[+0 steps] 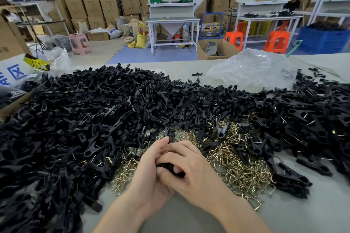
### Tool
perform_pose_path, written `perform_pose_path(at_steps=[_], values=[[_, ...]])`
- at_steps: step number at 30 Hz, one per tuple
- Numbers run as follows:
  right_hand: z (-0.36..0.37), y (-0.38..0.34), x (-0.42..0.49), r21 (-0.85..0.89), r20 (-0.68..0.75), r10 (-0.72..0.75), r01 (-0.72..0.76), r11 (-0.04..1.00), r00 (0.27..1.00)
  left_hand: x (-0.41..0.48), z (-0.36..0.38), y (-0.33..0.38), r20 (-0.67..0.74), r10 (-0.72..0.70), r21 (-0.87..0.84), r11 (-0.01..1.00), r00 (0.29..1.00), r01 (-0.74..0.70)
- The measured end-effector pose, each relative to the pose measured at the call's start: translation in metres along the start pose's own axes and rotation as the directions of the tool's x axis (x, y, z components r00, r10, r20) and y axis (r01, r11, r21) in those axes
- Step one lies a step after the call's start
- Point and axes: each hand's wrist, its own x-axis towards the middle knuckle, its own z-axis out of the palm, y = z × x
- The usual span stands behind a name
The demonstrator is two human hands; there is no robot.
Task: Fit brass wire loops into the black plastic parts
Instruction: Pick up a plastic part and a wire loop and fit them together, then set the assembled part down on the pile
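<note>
Head view | left hand (151, 164) and right hand (191, 168) curl fingers round one black plastic part (168, 166), just before the heap of brass wire loops (233, 159) | risk: uneven squeeze may spring a loop out; none visible between palms.

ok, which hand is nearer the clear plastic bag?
Right. The right hand sits in front of and to the left of the clear plastic bag. The left hand is further left, touching the right one. Both grip a black part.
</note>
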Motion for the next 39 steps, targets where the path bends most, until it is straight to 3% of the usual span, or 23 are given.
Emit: perform_pose_path(at_steps=[7,13,20,26,31,35,37,39], values=[[0.002,0.002,0.000,0.010,0.026,0.012,-0.013,1.000,1.000,-0.001,-0.004,0.004,0.062,-0.063,-0.025,0.998,0.996,0.065],[0.007,0.003,0.000,0.013,0.017,0.015,-0.015,1.000,1.000,0.002,0.007,-0.004,-0.089,0.042,0.008,0.999,0.995,-0.041],[0.007,0.005,0.002,0.002,0.060,0.024,-0.024,1.000,0.998,0.003,0.010,-0.005,-0.133,0.066,0.030,0.998,0.989,-0.063],[0.007,0.007,-0.001,-0.018,0.029,-0.013,0.014,1.000,0.999,0.003,0.003,-0.002,-0.049,0.059,0.066,0.996,0.997,-0.056],[0.003,0.017,-0.002,-0.162,-0.046,-0.067,0.059,0.985,0.997,0.007,-0.009,0.012,-0.046,0.164,0.056,0.985,0.985,-0.161],[-0.007,0.022,0.000,-0.276,-0.125,-0.103,0.065,0.959,0.987,0.010,-0.018,0.016,-0.019,0.269,0.176,0.949,0.963,-0.262],[-0.012,0.023,0.000,-0.269,-0.115,-0.063,0.030,0.963,0.991,0.008,-0.018,0.015,-0.025,0.305,0.196,0.935,0.952,-0.295],[-0.017,0.022,-0.001,-0.156,-0.137,0.067,-0.089,0.984,0.988,0.009,-0.017,0.012,-0.056,0.375,0.290,0.893,0.925,-0.344]])
